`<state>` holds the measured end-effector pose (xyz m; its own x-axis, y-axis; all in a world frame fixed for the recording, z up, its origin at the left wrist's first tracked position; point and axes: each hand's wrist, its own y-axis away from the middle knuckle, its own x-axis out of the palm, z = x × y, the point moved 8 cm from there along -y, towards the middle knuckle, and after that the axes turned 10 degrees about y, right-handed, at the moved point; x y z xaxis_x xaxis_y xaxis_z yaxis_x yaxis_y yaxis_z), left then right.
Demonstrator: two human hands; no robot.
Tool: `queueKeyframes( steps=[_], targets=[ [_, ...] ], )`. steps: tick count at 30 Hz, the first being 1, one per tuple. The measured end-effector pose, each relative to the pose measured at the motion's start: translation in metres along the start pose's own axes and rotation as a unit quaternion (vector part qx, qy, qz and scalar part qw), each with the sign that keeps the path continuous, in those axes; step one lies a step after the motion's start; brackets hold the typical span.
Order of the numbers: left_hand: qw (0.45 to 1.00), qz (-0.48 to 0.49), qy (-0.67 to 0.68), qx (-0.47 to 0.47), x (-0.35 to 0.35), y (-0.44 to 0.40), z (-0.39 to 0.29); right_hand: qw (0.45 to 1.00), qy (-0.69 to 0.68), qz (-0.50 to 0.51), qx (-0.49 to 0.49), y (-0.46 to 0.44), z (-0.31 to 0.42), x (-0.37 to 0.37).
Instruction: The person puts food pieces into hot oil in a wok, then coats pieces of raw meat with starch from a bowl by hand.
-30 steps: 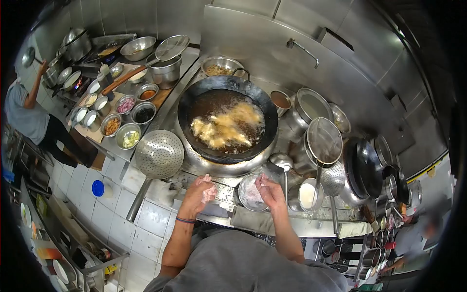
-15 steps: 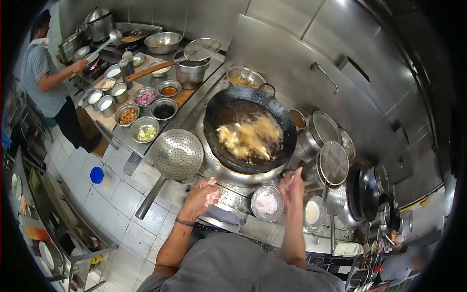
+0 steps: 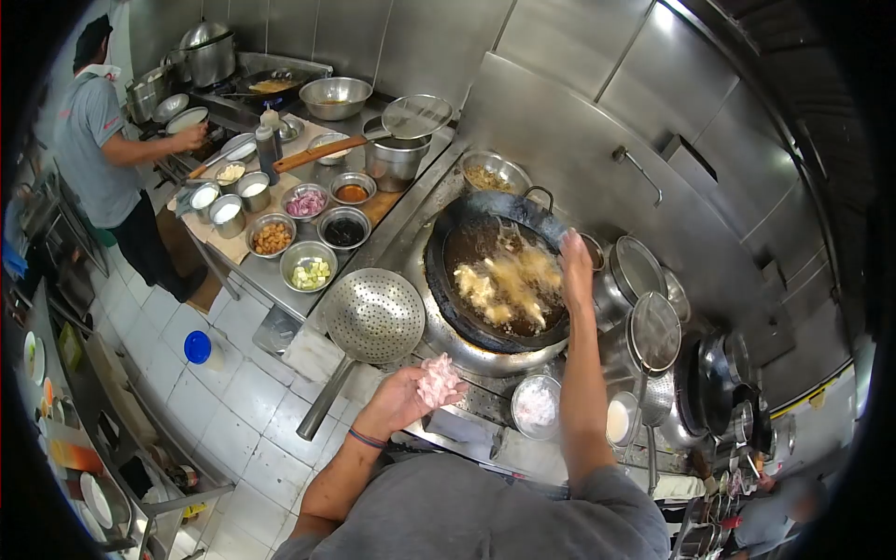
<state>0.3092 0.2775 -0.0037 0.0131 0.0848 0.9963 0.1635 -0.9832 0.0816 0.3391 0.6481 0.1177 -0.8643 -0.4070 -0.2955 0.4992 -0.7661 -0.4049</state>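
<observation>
My left hand (image 3: 401,399) is palm up, its fingers cupped round a heap of pale pink raw meat pieces (image 3: 437,381). It is in front of the perforated ladle (image 3: 375,315). Over the right rim of the black wok (image 3: 448,308), my right hand (image 3: 577,266) is stretched out, seen edge-on, with nothing visible in it. Golden battered pieces (image 3: 504,285) bubble in the wok's dark oil. Below my right forearm, a metal bowl (image 3: 536,431) holds some white, powdery-looking stuff. Beside it stands a bowl of pale liquid (image 3: 620,420).
Left of the wok, a steel counter carries bowls of onion (image 3: 305,201), dark sauce (image 3: 343,230) and green pieces (image 3: 311,273). A strainer (image 3: 417,118) rests across a pot. More strainers (image 3: 655,331) stand at right. A co-worker (image 3: 98,140) is at the far left stove.
My right hand has moved up and forward from beside the powder bowl to the wok's right rim. My left hand has turned palm up, showing more meat. The view has shifted slightly.
</observation>
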Motion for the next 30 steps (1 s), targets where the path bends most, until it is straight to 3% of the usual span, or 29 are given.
queueKeyframes(
  steps=[1, 4, 8, 9, 10, 11, 17, 20, 21, 23, 28, 30],
  targets=[
    [1.0, 0.018, 0.014, 0.011, 0.007, 0.001, -0.004, 0.999, -0.02, -0.031, -0.018, 0.03, 0.036, -0.008],
    [0.998, 0.041, -0.024, 0.043, 0.008, -0.005, -0.017, 0.998, 0.057, 0.007, 0.017, 0.113, 0.075, -0.024],
    [0.99, 0.02, -0.139, 0.017, -0.022, -0.033, -0.005, 0.991, 0.058, 0.057, 0.105, 0.206, 0.036, -0.026],
    [0.985, -0.03, -0.171, 0.017, -0.01, -0.036, 0.003, 0.985, 0.106, 0.089, 0.106, 0.223, 0.03, -0.023],
    [0.979, -0.032, -0.202, 0.006, -0.013, -0.045, 0.013, 0.981, 0.144, 0.126, 0.041, 0.236, 0.033, -0.016],
    [0.972, -0.032, -0.233, -0.005, -0.02, -0.056, 0.024, 0.981, 0.09, 0.152, 0.08, 0.247, 0.033, -0.008],
    [0.952, -0.026, -0.305, -0.033, -0.018, -0.091, 0.081, 0.971, 0.157, 0.156, 0.089, 0.261, 0.034, -0.021],
    [0.958, -0.026, -0.283, -0.04, -0.01, -0.097, 0.098, 0.974, 0.149, 0.141, 0.097, 0.264, 0.015, -0.042],
    [0.957, -0.031, -0.284, -0.048, -0.008, -0.097, 0.103, 0.979, 0.087, 0.141, 0.116, 0.265, 0.009, -0.045],
    [0.955, -0.04, -0.288, -0.063, -0.004, -0.097, 0.111, 0.971, 0.068, 0.183, 0.135, 0.267, 0.02, -0.051],
    [0.896, -0.031, -0.443, -0.004, -0.002, -0.109, 0.125, 0.963, 0.003, 0.214, 0.163, 0.264, -0.002, -0.071],
    [0.862, -0.027, -0.506, 0.006, 0.006, -0.113, 0.127, 0.973, 0.043, 0.213, 0.078, 0.251, 0.002, -0.079]
  ],
)
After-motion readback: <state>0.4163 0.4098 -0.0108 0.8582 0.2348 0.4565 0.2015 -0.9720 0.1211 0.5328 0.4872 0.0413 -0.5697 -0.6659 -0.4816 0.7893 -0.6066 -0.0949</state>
